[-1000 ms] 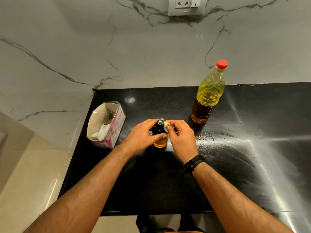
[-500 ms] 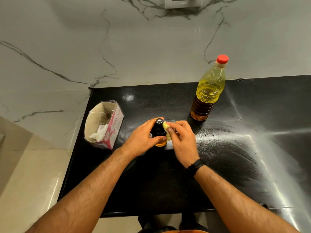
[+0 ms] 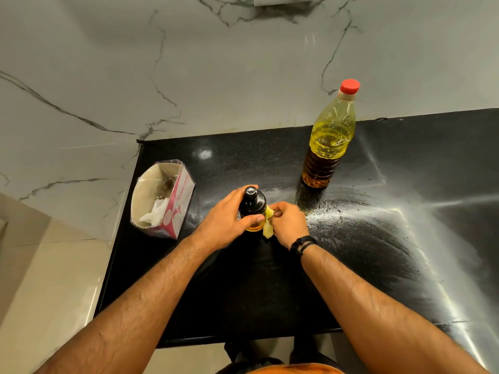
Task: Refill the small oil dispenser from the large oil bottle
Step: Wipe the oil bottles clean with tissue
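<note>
While the left hand (image 3: 229, 222) wraps round the small oil dispenser (image 3: 253, 209) standing toward the worktop's (image 3: 243, 292) left side, the right hand (image 3: 289, 222) pinches a yellowed tissue (image 3: 267, 224) against its side. The large oil bottle (image 3: 330, 139), red-capped, stands upright near the back edge.

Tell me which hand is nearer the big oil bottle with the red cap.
Right. The right hand sits just in front and left of the large oil bottle; the left hand is farther left, gripping the small dispenser.
</note>
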